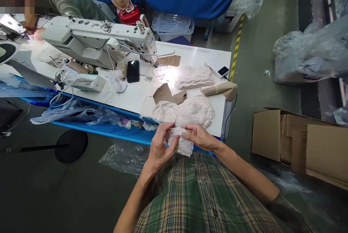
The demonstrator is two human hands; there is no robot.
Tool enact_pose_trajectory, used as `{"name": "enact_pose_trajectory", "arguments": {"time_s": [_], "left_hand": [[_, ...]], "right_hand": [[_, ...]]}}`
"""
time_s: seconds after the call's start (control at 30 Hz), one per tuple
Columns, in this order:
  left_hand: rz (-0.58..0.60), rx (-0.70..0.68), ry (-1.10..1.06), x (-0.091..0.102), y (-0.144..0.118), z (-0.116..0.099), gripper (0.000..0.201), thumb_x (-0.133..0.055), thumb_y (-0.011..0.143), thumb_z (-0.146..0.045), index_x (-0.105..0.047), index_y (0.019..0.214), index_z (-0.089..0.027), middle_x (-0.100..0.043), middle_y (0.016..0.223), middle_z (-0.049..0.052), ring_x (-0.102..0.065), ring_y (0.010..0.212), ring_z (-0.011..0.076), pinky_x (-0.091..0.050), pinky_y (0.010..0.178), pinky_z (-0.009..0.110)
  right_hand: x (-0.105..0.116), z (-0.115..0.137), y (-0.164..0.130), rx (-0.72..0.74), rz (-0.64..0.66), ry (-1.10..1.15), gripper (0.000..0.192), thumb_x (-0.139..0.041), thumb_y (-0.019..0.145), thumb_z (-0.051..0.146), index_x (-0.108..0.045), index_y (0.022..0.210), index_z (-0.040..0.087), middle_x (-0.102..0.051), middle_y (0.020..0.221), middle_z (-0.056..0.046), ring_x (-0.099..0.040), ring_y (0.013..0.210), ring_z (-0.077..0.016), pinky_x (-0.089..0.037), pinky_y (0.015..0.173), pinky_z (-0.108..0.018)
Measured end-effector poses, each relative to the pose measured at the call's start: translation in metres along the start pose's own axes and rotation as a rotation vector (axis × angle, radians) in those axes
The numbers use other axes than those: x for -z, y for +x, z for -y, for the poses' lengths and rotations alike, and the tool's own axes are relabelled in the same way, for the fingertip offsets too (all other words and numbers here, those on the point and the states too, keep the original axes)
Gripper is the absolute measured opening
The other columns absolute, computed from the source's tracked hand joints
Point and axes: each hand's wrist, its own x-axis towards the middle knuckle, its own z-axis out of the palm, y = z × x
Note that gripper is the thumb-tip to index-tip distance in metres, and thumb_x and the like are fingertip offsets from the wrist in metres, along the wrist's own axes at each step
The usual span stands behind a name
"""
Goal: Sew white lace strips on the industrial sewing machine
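At the front edge of the white sewing table (130,97), my left hand (162,144) and my right hand (199,137) hold a small piece of white lace (185,147) between them. The fingers of both hands are closed on it, thumbs close together near its middle. Just beyond lie stacked cream lace pieces (197,111), with brown paper (165,95) on their far side. Farther back is another pile of scalloped lace (194,77). A white sewing machine (108,39) stands to the left, its needle end near the brown cardboard strip (171,60).
A black phone (133,71) and a white box with cables (88,82) lie on the table. A rolled brown paper (220,89) is at the right edge. Cardboard boxes (272,135) stand on the floor at right. Another person's sleeve (73,2) shows at upper left.
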Motion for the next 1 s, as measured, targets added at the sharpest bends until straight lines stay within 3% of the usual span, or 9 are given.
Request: {"name": "enact_pose_trajectory", "arguments": {"time_s": [0.07, 0.13, 0.23, 0.37, 0.43, 0.53, 0.67, 0.83, 1.0], "left_hand": [[0.011, 0.024, -0.029, 0.002, -0.007, 0.013, 0.046, -0.067, 0.088, -0.032, -0.055, 0.131, -0.024, -0.06, 0.128, 0.013, -0.059, 0.117, 0.026, -0.048, 0.099, 0.041], [0.124, 0.132, -0.282, 0.002, -0.012, 0.031, 0.06, -0.068, 0.086, -0.044, -0.05, 0.14, -0.024, -0.057, 0.137, 0.014, -0.055, 0.126, 0.0312, -0.045, 0.104, 0.045], [0.274, 0.34, -0.696, 0.003, -0.016, 0.059, 0.074, -0.071, 0.079, -0.057, -0.051, 0.14, -0.019, -0.065, 0.128, 0.016, -0.062, 0.117, 0.0351, -0.051, 0.096, 0.045], [0.101, 0.46, -0.661, 0.011, 0.003, 0.086, 0.072, -0.079, 0.074, -0.049, -0.053, 0.134, -0.02, -0.068, 0.121, 0.013, -0.066, 0.11, 0.0301, -0.054, 0.092, 0.039], [0.041, 0.383, -0.452, 0.016, 0.026, 0.096, 0.068, -0.077, 0.075, -0.048, -0.054, 0.133, -0.021, -0.066, 0.124, 0.012, -0.064, 0.113, 0.0286, -0.053, 0.094, 0.039], [0.061, 0.154, 0.006, 0.018, 0.061, 0.108, 0.055, -0.07, 0.081, -0.048, -0.06, 0.127, -0.021, -0.064, 0.121, 0.013, -0.06, 0.116, 0.0306, -0.049, 0.1, 0.047], [0.05, -0.057, 0.506, 0.014, 0.082, 0.117, 0.043, -0.064, 0.086, -0.041, -0.064, 0.123, -0.019, -0.055, 0.132, 0.02, -0.052, 0.124, 0.0393, -0.04, 0.103, 0.06], [-0.009, -0.212, 0.424, 0.002, 0.086, 0.105, 0.036, -0.058, 0.092, -0.034, -0.06, 0.123, -0.016, -0.056, 0.126, 0.019, -0.056, 0.12, 0.0321, -0.048, 0.1, 0.05], [0.047, -0.277, 0.261, -0.024, 0.098, 0.075, 0.03, -0.058, 0.093, -0.031, -0.06, 0.121, -0.019, -0.061, 0.119, 0.014, -0.06, 0.114, 0.0262, -0.052, 0.094, 0.042]], "right_hand": [[-0.002, 0.0, 0.003, -0.005, 0.031, -0.07, 0.05, -0.084, 0.07, 0.048, -0.07, 0.104, 0.014, -0.072, 0.094, -0.006, -0.066, 0.086, -0.0178, -0.052, 0.079, -0.03], [-0.003, -0.001, 0.009, 0.018, 0.059, -0.098, 0.048, -0.082, 0.072, 0.049, -0.071, 0.103, 0.015, -0.072, 0.097, -0.007, -0.066, 0.086, -0.0169, -0.052, 0.076, -0.028], [-0.003, -0.003, 0.027, 0.084, 0.054, -0.187, 0.05, -0.079, 0.073, 0.054, -0.071, 0.103, 0.015, -0.072, 0.095, -0.007, -0.066, 0.084, -0.0162, -0.053, 0.075, -0.027], [-0.001, -0.008, 0.068, 0.213, -0.099, -0.352, 0.057, -0.067, 0.078, 0.066, -0.07, 0.101, 0.014, -0.072, 0.086, -0.007, -0.068, 0.084, -0.0191, -0.056, 0.074, -0.031], [0.002, -0.01, 0.088, 0.265, -0.202, -0.417, 0.052, -0.062, 0.084, 0.061, -0.068, 0.108, 0.014, -0.072, 0.09, -0.008, -0.068, 0.088, -0.0202, -0.057, 0.076, -0.033], [0.011, -0.006, 0.1, 0.359, -0.377, -0.561, 0.043, -0.064, 0.087, 0.045, -0.064, 0.119, 0.017, -0.071, 0.105, -0.011, -0.067, 0.098, -0.0217, -0.057, 0.084, -0.035], [0.038, 0.012, 0.074, 0.515, -0.585, -0.789, 0.035, -0.06, 0.088, 0.03, -0.064, 0.122, 0.02, -0.064, 0.119, -0.012, -0.062, 0.105, -0.0232, -0.053, 0.094, -0.04], [0.083, 0.024, 0.032, 0.583, -0.811, -1.037, 0.025, -0.057, 0.088, 0.024, -0.07, 0.109, 0.017, -0.06, 0.108, -0.015, -0.056, 0.109, -0.0294, -0.046, 0.1, -0.047], [0.1, 0.009, 0.031, 0.557, -0.882, -1.175, 0.016, -0.062, 0.088, 0.026, -0.072, 0.097, 0.018, -0.058, 0.1, -0.013, -0.056, 0.101, -0.0296, -0.048, 0.09, -0.045]]}}
